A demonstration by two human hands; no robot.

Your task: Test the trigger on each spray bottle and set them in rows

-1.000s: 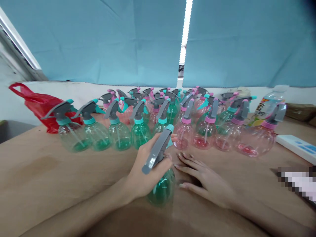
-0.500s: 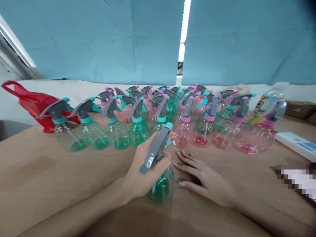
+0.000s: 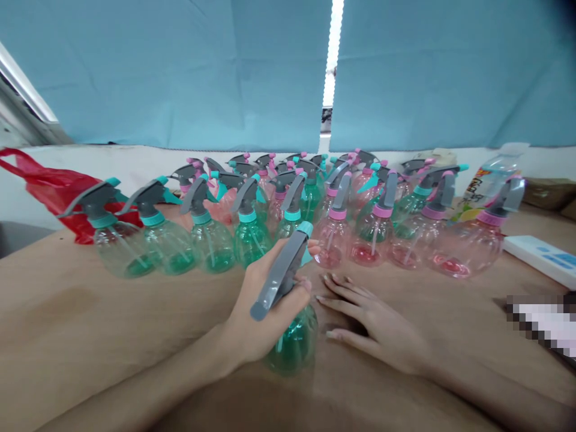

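Grips a green spray bottle (image 3: 294, 347) by the neck with the left hand (image 3: 261, 306) at lower centre of the frame, wrapped round just under the grey spray head (image 3: 279, 270). Aims the turquoise nozzle (image 3: 305, 228) toward the middle of the frame, with the long grey tail end slanting down to the left over the hand. Rests the right hand (image 3: 378, 324) palm down on the wooden table (image 3: 135, 336), at right of centre, near the bottle but apart from it, with fingers spread and unclenched.

Just beyond, stretches into a row across the middle of the frame: green bottles (image 3: 213, 249) with turquoise collars to the left, pink bottles (image 3: 368, 252) with pink collars to the right. Packs more bottles (image 3: 310, 201), pink and green mixed, close behind. Includes a red plastic bag (image 3: 72, 195) at middle left, a labelled clear bottle (image 3: 488, 174) at middle right, and a white box (image 3: 535, 255) with blue markings at the right edge. Blurs into pixels below that box. Ends in a blue curtain (image 3: 157, 78) across the upper frame, split by a bright narrow gap.
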